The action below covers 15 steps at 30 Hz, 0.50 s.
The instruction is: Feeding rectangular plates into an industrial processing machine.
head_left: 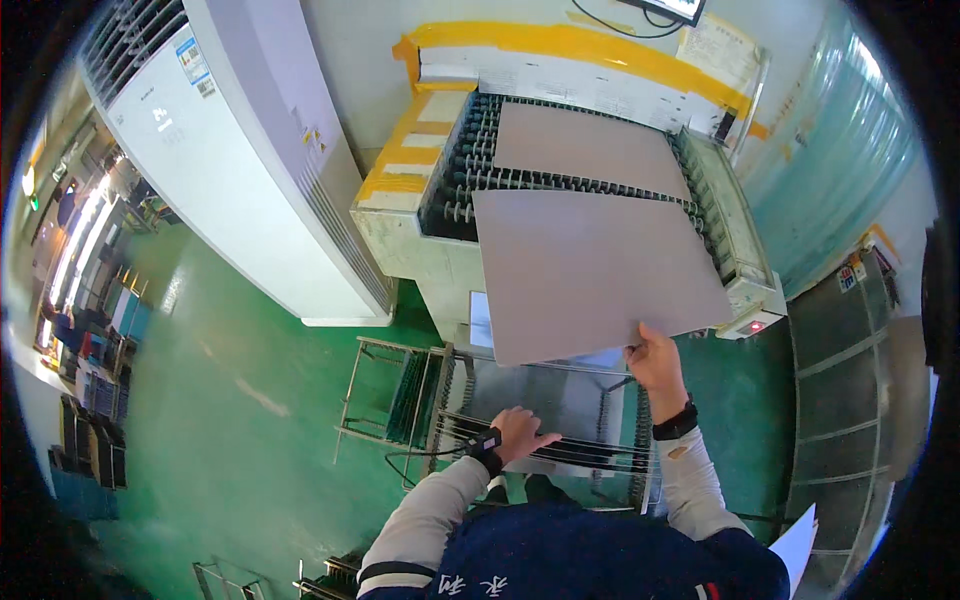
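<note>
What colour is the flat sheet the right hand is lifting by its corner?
Plain light grey, no pattern: the large flat sheet in the right hand, head view.

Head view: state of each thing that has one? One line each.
Right hand: shut on the near edge of the front grey panel.
Front grey panel: lifted, tilted, half off the conveyor.
Rear grey panel: lying flat on the rollers.
Roller conveyor: carrying a panel; motion cannot be told.
Left hand: open, resting on the wire rack.
Wire rack: standing, slots nearest the hand empty.
</note>
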Tool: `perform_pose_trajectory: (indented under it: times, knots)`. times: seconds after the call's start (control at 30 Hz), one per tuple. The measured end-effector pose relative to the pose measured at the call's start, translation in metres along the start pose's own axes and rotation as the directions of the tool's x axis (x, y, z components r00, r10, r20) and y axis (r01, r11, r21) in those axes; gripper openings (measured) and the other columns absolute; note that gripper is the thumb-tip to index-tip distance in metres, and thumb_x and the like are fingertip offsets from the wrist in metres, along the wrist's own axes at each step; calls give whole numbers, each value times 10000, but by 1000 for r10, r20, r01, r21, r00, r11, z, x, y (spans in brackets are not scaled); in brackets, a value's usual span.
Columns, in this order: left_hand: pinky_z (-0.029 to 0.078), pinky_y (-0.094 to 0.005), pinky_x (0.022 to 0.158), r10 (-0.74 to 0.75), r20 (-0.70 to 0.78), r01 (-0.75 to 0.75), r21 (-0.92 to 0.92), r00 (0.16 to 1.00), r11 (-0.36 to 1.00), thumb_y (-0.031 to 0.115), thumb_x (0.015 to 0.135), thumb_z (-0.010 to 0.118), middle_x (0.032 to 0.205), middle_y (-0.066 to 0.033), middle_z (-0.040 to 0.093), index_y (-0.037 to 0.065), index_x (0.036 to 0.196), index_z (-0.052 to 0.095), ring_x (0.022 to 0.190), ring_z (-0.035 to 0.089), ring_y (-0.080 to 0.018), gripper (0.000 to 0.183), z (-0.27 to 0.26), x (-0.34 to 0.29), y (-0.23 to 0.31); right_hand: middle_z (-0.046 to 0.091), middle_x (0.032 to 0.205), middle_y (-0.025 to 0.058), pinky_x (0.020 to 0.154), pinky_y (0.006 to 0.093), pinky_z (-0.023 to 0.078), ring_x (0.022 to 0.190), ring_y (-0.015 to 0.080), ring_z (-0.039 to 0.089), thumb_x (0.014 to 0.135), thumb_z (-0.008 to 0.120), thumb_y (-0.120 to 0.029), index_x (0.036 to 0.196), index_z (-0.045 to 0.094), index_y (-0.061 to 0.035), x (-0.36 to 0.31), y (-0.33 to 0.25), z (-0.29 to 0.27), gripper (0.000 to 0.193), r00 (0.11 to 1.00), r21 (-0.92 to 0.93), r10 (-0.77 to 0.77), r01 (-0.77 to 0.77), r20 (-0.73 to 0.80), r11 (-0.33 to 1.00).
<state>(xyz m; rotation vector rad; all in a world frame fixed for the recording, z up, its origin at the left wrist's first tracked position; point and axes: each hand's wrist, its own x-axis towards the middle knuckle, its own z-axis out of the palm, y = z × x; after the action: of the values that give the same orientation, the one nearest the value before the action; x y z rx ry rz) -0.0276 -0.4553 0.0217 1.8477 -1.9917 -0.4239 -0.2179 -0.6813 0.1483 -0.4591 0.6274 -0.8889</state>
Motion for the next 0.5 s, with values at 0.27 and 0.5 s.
perform_pose_trajectory:
  times: [0.27,0.5]
  knots:
    - [505,-450,654,2,-38,-2,11,999,1000,636,850,605,714,-135,613,46,642,646,739,620,-324,627,-6,0,9,632,1109,61,957,406,507,1053,229,610,905,614,-7,1137,573,-92,52,30,6,250,998,233,61,-65,23,970]
    - [524,-450,700,-2,58,1,22,998,1000,629,872,576,750,-131,635,28,684,663,769,640,-328,636,-3,4,6,615,1144,64,930,408,505,1038,232,599,890,651,-41,1141,559,-91,80,35,9,272,996,243,35,-13,-84,970]
